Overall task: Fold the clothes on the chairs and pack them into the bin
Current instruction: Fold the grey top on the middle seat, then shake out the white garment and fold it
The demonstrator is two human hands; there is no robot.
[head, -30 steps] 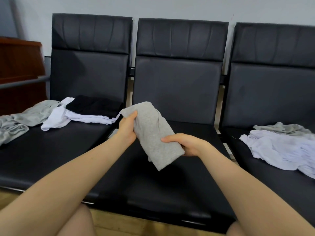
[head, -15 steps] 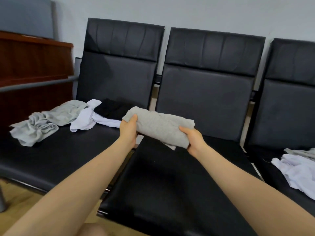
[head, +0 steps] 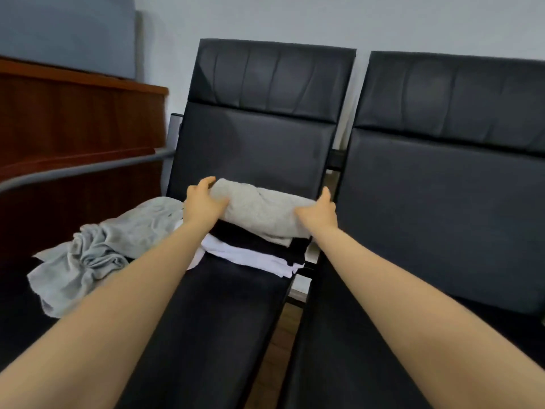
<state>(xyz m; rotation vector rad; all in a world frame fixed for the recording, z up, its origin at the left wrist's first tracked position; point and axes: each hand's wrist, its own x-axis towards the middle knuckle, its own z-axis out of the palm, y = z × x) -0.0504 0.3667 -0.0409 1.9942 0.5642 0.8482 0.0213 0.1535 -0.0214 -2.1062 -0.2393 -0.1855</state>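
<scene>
Wooden cabinet (head: 73,119): it is standing at the far left behind a grey armrest bar (head: 88,169), and is filling far more of the view than a second ago, since the head has been turning left.

Crumpled grey garment (head: 88,255): it is lying unfolded on the left part of the left chair (head: 256,137), its near edge hanging toward the seat front, in the same spot as before.

Left hand (head: 203,205): it is gripping the left end of the folded grey garment (head: 259,214), thumb on top and fingers curled under the roll. A second ago it was holding this end up in the air over the middle seat.

Folded grey garment: it is now resting on top of a folded black garment (head: 253,240), at the back of the left chair's seat and touching the backrest. Half a second ago it was still being carried between the two chairs.

Folded white garment (head: 259,259): it is lying under the black one, the lowest layer of the stack.

Right hand (head: 320,212): it is holding the right end of the grey roll, fingers wrapping its far side, at the seat's right edge.

Right chair (head: 442,187): its seat is showing no clothes in this view; the white pile seen earlier is now out of frame.
</scene>
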